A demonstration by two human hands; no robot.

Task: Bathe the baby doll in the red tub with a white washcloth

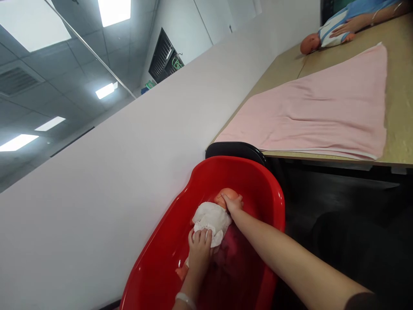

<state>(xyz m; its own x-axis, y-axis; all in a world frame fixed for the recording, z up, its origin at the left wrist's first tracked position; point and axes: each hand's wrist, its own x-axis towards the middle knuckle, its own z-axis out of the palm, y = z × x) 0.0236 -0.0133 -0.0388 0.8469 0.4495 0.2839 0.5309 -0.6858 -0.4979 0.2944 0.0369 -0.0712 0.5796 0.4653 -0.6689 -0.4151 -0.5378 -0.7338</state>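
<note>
In a red plastic tub (pixel 232 168), holds an orange plastic doll (pixel 228 192) with right hand (pixel 234 205) curled round its head, left hand (pixel 199 247) on white cloth (pixel 211 214), unclear if gripping; risks dropping head by slackening right grip.

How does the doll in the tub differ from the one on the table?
The tub doll is covered in plain white; the table doll is in white with blue trim. The tub doll has the left hand at its middle and the right hand at its head, while the table doll has another person's hand on its body. Both are bare-headed.
</note>
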